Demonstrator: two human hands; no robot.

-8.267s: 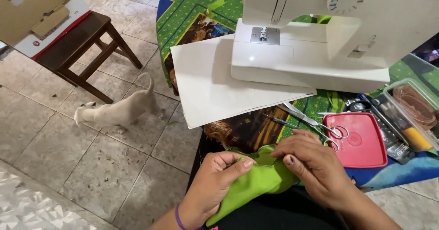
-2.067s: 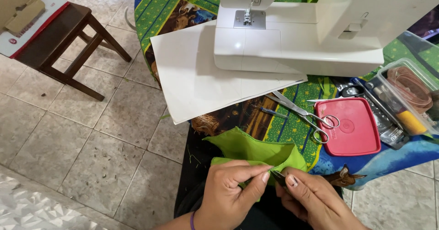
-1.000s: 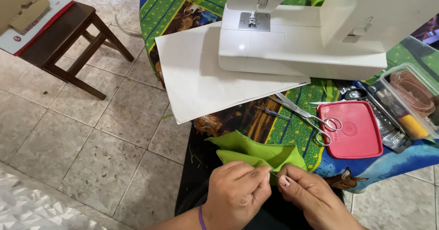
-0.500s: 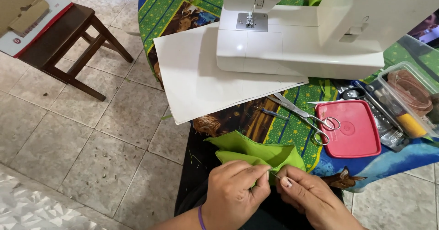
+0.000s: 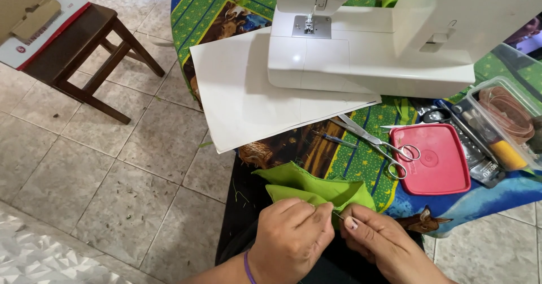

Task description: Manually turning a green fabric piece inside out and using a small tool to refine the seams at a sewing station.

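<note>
A: Pinching green fabric (image 5: pixel 316 189) with both hands at the near counter (image 5: pixel 361 160) edge. Left hand (image 5: pixel 291 239) closed on the folded edge, right hand (image 5: pixel 375 240) closed on the same edge, thumb and forefinger tight. Possibly a pin or needle between them, too small to tell.

B: Handling?

A: Looks light, soft, limp. No stiffness, layers likely slide. Best held right at the fold, close to the working point, as both hands do now.

B: Surroundings?

A: Scissors (image 5: pixel 375 142) and red lid (image 5: pixel 437 158) just beyond the fabric, sewing machine (image 5: pixel 372 47) behind on a white sheet (image 5: pixel 243 97). Clear box (image 5: pixel 502 123) far right. Stool (image 5: pixel 84 49) on the floor, well apart.

B: Change versus half a second ago?

A: Almost none. Hands sit in the same spot, grip unchanged. Eight seconds back the fabric was bunched lower in the lap, and a small animal stood on the floor; it is gone now.
</note>
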